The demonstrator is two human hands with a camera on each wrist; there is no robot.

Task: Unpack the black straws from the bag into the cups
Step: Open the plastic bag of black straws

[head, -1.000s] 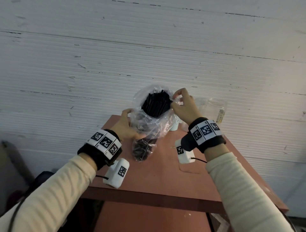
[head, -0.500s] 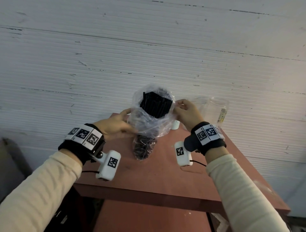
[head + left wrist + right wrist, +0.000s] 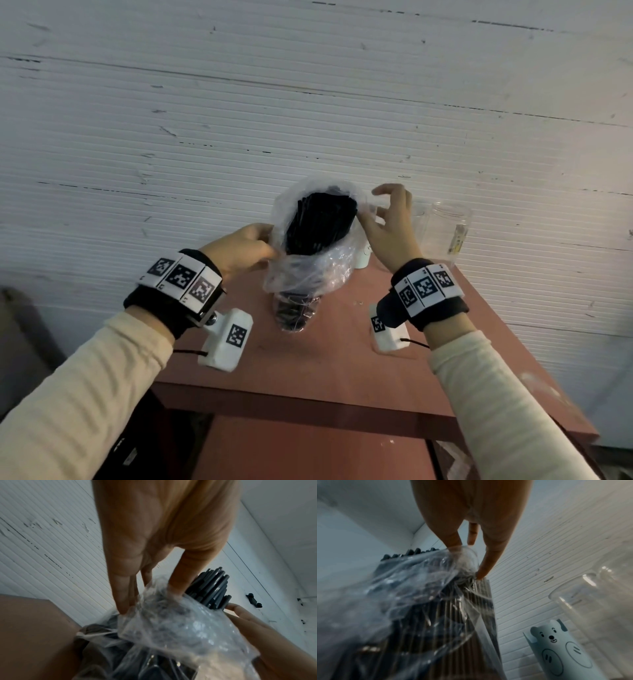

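Observation:
A clear plastic bag [image 3: 318, 274] packed with black straws [image 3: 318, 222] stands upright on the red table [image 3: 308, 363]. Its plastic is bunched down, so the straw tops stick out. My left hand [image 3: 270, 246] pinches the bag's left rim; in the left wrist view the thumb and fingers of this left hand [image 3: 150, 595] dig into the plastic [image 3: 171, 626] beside the straws [image 3: 212, 588]. My right hand [image 3: 368, 219] holds the right rim with its other fingers spread; the right wrist view shows this right hand [image 3: 467, 555] pinching the film [image 3: 412, 582]. Clear cups [image 3: 448, 226] stand behind it.
A small white cup with a bear face [image 3: 559, 649] stands just right of the bag, half hidden in the head view [image 3: 363, 257]. A ribbed white wall rises right behind the table. The table's front edge [image 3: 308, 411] lies near me.
The bag's plastic has slid further down and more of the straws show. My left hand has risen to the rim, and my right hand's fingers have spread.

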